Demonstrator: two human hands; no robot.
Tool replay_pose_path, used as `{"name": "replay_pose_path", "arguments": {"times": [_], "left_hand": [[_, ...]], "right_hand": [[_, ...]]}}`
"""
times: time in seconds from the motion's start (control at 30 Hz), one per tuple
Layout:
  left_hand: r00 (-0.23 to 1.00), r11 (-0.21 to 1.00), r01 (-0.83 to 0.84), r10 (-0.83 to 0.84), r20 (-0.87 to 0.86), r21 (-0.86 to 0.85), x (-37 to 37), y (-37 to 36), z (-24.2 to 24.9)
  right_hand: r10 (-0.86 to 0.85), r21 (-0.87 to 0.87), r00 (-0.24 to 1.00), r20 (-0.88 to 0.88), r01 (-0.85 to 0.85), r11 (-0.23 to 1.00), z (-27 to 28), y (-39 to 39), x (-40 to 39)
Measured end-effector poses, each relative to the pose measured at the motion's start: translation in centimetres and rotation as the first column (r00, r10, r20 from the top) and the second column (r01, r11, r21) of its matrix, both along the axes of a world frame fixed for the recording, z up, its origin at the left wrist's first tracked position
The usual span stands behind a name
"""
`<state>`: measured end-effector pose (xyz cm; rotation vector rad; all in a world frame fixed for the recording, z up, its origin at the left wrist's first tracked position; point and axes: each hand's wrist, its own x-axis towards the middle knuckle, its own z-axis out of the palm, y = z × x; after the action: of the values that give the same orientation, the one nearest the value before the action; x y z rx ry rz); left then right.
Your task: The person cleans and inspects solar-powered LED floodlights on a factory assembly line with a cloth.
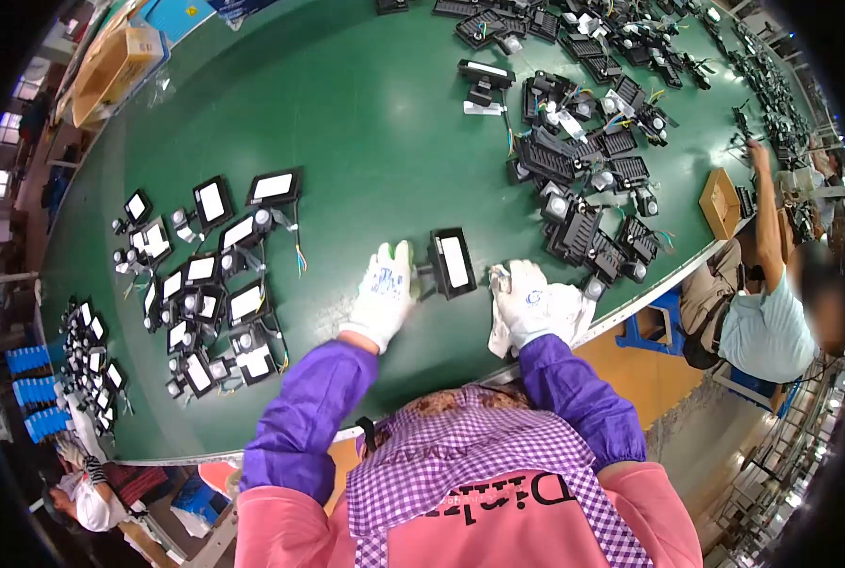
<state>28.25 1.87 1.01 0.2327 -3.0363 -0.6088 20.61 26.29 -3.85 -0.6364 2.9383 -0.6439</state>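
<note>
A black lamp with a white panel point(455, 261) lies on the green table point(347, 123) between my two gloved hands. My left hand point(385, 292), in a white glove, is at the lamp's left side by its small sensor part; its fingers point forward, and whether they grip anything is hidden. On the right, my right hand point(524, 295) is closed on a white cloth point(568, 310) that lies by the table's front edge. The cloth is bunched under and beside the palm, a little apart from the lamp.
Several panel-up lamps point(247, 301) stand grouped at the left. A large pile of black lamps point(574, 232) with wires covers the right. A cardboard box point(120, 71) is at the back left, another box point(721, 204) at the right edge. Co-workers point(768, 331) sit right and far left.
</note>
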Motion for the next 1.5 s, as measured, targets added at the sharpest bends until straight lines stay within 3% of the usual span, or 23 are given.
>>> {"name": "replay_pose_path", "arguments": {"times": [0.1, 0.13, 0.23, 0.27, 0.37, 0.43, 0.47, 0.5, 0.57, 0.7, 0.8, 0.9, 0.97, 1.03, 1.07, 1.17, 1.2, 1.23, 1.3, 1.33, 1.4, 1.43, 1.5], "left_hand": [[0.866, 0.949, 0.214, -0.075, 0.495, -0.230, -1.5, 0.6, 3.3], [0.863, 0.853, 0.375, -0.177, 0.474, -0.364, -1.4, 1.0, 3.3], [0.660, 0.744, 0.581, -0.193, 0.726, -0.331, -3.3, 2.6, 1.2], [0.744, 0.779, 0.493, -0.147, 0.652, -0.388, -3.4, 3.1, -0.1], [0.699, 0.750, 0.562, -0.206, 0.685, -0.348, -4.6, 3.2, -0.3], [0.711, 0.881, 0.458, -0.286, 0.642, -0.115, -4.5, 1.3, 1.6], [0.655, 0.942, 0.311, -0.309, 0.690, 0.127, -5.0, 0.4, 3.5], [0.838, 0.908, 0.241, -0.373, 0.398, 0.344, -3.4, -1.2, 0.8], [0.859, 0.835, 0.075, -0.332, 0.390, 0.545, -1.8, -1.4, 1.0], [0.855, 0.929, 0.004, -0.195, 0.480, 0.369, -1.3, 0.4, 0.9], [0.800, 0.980, -0.025, -0.099, 0.592, 0.198, -2.0, 2.1, 1.2], [0.736, 0.995, -0.020, -0.050, 0.675, 0.095, -2.9, 3.4, 2.6], [0.774, 0.986, -0.034, -0.077, 0.629, 0.163, -2.6, 3.1, 2.0], [0.853, 0.964, -0.043, -0.100, 0.512, 0.261, -1.6, 2.4, -0.5], [0.908, 0.765, -0.066, -0.220, 0.357, 0.641, -0.9, 1.5, -3.0], [0.835, 0.376, -0.427, -0.184, 0.518, 0.822, 1.1, 2.3, -1.5], [0.845, 0.352, -0.432, -0.164, 0.509, 0.831, 2.2, 2.9, -1.5], [0.858, 0.421, -0.397, -0.144, 0.492, 0.816, 3.3, 3.5, -2.4], [0.881, 0.447, -0.394, -0.065, 0.468, 0.803, 4.5, 4.8, -3.4], [0.885, 0.443, -0.408, -0.024, 0.465, 0.798, 4.8, 5.5, -3.5], [0.861, 0.373, -0.486, 0.051, 0.506, 0.790, 5.3, 6.4, -4.3], [0.909, 0.396, -0.408, 0.087, 0.408, 0.823, 5.5, 6.6, -5.2], [0.969, 0.448, -0.243, 0.146, 0.198, 0.861, 5.9, 7.4, -6.9]], "right_hand": [[-0.036, -0.001, 0.999, -0.040, 0.036, 0.999, 0.9, -0.3, 1.0], [-0.037, 0.022, 0.998, -0.042, 0.038, 0.999, 1.1, -0.3, 1.4], [-0.021, 0.083, 0.999, -0.028, 0.023, 0.996, 1.3, -0.8, 1.9], [0.002, 0.080, 1.000, -0.020, 0.000, 0.997, 0.8, -0.8, 1.8], [0.032, 0.053, 0.999, -0.005, -0.031, 0.998, 0.5, -0.3, 1.2], [0.008, 0.055, 1.000, -0.006, -0.008, 0.998, -0.1, 0.2, 0.9], [-0.041, 0.058, 0.999, -0.017, 0.042, 0.997, -0.1, 0.4, 1.0], [-0.067, 0.022, 0.997, -0.042, 0.068, 0.997, -0.1, 0.4, 1.1], [-0.128, -0.041, 0.989, -0.077, 0.125, 0.991, 0.4, 0.7, 1.9], [-0.077, 0.113, 0.997, -0.026, 0.080, 0.990, 1.9, 0.3, 2.6], [-0.122, 0.041, 0.985, -0.119, 0.128, 0.991, 2.5, 0.9, 2.3], [-0.119, 0.079, 0.971, -0.208, 0.138, 0.987, 6.1, 0.6, 2.7], [-0.033, 0.170, 0.997, -0.064, 0.044, 0.984, 3.7, 1.4, 3.4], [0.066, 0.310, 0.997, 0.037, -0.075, 0.948, 3.5, 1.3, 4.6], [0.112, 0.321, 0.988, 0.106, -0.141, 0.937, 3.0, 1.5, 4.7], [-0.077, 0.204, 0.996, -0.036, 0.082, 0.975, 0.2, 2.1, 2.9], [-0.149, 0.179, 0.984, -0.096, 0.164, 0.970, 0.3, 2.3, 1.9], [-0.211, 0.136, 0.978, 0.008, 0.208, 0.969, 0.7, 2.4, 0.5], [-0.128, 0.084, 0.988, 0.084, 0.121, 0.989, 2.8, 1.8, -0.2], [0.059, 0.193, 0.949, 0.311, -0.124, 0.973, 8.1, -0.6, -0.3], [0.284, 0.124, 0.922, 0.261, -0.324, 0.938, 5.2, -1.1, 3.7], [0.216, 0.190, 0.971, 0.104, -0.233, 0.954, 5.3, -2.2, 5.6], [0.024, 0.172, 0.985, 0.169, -0.054, 0.984, 3.0, -3.2, 4.5]]}}
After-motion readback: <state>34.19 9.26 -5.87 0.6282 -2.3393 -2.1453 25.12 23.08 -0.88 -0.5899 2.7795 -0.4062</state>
